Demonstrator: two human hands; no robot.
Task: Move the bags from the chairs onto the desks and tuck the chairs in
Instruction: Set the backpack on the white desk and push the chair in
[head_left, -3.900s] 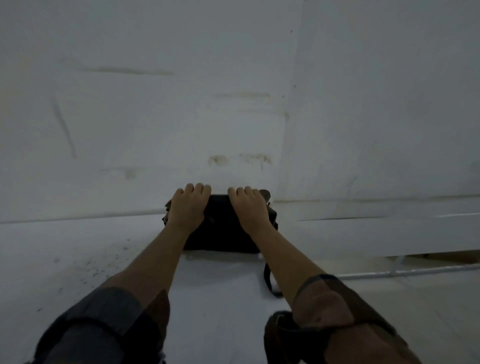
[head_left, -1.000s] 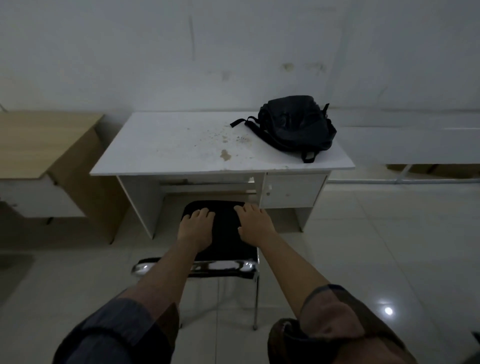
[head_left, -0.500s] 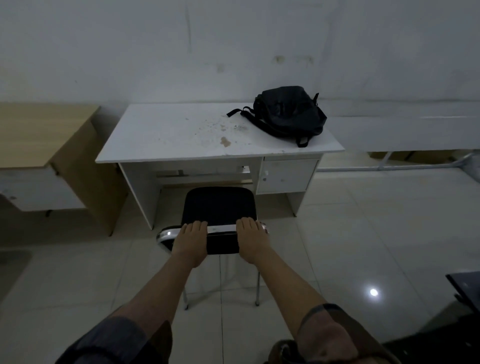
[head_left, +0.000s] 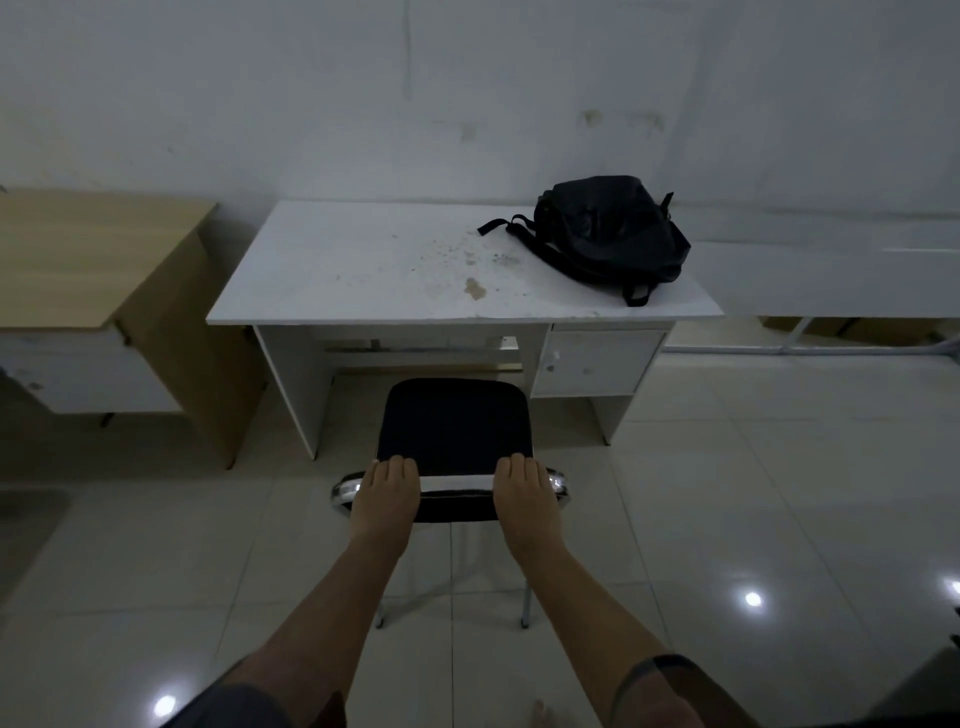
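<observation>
A black backpack (head_left: 608, 234) lies on the right end of the white desk (head_left: 363, 270), straps trailing left and front. A black chair (head_left: 454, 426) with a chrome frame stands on the floor in front of the desk's knee space, its seat empty and its front edge near the desk. My left hand (head_left: 387, 493) grips the left part of the chair's backrest top, fingers curled over it. My right hand (head_left: 524, 493) grips the right part the same way.
A wooden desk (head_left: 93, 254) stands left of the white one. The white desk has a drawer unit (head_left: 597, 364) at its right side. A low white ledge (head_left: 831, 275) runs along the wall at right. Glossy tiled floor lies all around.
Earlier both hands set the backpack on the desk. Then they lay on the chair seat, and moved back to grip the backrest top. My view has stepped back slightly.
</observation>
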